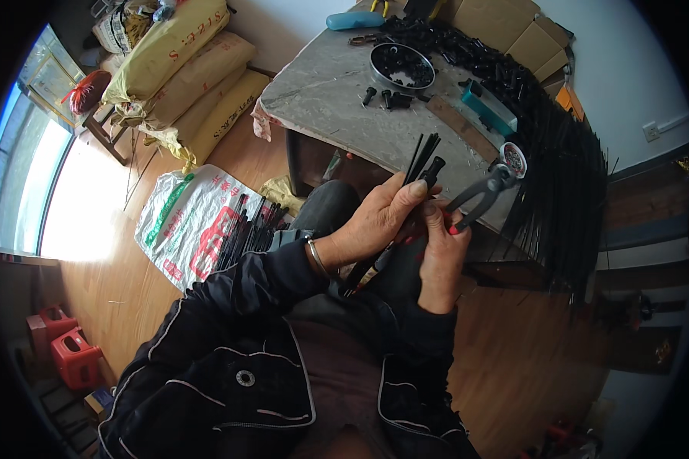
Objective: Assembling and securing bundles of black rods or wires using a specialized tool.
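Left hand (379, 216): fingers wrap black rods (434, 144) | Right hand (445, 251): fingers hold pincers (501, 180) | Risk: loosened left grip could spill rods

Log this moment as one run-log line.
left hand: gripping black rods | right hand: holding pincers | grey table: round dish of black parts, brown strip

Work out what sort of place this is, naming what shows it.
Probably a small workshop: the right hand holds pincers, long black rods crowd the table, and yellow sacks are stacked nearby.
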Motion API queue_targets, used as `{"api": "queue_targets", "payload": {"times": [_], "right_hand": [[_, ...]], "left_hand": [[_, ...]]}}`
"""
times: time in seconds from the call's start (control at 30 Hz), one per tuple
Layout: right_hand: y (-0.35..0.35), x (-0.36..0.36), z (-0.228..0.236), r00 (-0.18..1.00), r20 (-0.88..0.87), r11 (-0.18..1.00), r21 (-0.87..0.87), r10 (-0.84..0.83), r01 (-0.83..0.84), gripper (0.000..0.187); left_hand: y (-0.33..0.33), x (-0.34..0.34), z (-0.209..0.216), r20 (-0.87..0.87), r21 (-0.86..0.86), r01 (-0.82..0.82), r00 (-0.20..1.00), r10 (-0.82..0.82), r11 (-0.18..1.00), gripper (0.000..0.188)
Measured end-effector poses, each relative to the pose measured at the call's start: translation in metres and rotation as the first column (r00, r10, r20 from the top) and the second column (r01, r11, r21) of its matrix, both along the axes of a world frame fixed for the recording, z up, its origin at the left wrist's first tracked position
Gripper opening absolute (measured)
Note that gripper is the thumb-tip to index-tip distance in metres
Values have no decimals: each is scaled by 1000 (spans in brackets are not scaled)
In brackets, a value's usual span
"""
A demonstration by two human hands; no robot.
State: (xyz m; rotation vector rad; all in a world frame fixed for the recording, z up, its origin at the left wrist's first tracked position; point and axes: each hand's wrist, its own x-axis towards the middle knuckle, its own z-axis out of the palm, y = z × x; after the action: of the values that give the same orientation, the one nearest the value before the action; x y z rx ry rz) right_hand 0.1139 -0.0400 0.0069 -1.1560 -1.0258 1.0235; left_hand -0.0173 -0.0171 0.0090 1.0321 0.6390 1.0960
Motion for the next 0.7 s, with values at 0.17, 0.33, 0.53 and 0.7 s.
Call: {"api": "queue_targets", "payload": {"times": [0.17, 0.33, 0.53, 0.7], "right_hand": [[3, 11, 18, 968, 169, 983, -49, 183, -177, 38], [-15, 26, 34, 937, 43, 910, -255, 347, -326, 36], [-57, 40, 51, 773, -136, 629, -504, 619, -592, 54], [-58, 41, 63, 741, -329, 494, -580, 585, -647, 61]], "left_hand": [[5, -4, 0, 34, 48, 157, 987, -159, 986, 54], [21, -13, -11, 11, 8, 168, 986, -168, 986, 62], [23, -15, -9, -61, -65, 135, 988, -139, 989, 69], [19, -9, -3, -120, -39, 156, 980, -159, 987, 72]]}}
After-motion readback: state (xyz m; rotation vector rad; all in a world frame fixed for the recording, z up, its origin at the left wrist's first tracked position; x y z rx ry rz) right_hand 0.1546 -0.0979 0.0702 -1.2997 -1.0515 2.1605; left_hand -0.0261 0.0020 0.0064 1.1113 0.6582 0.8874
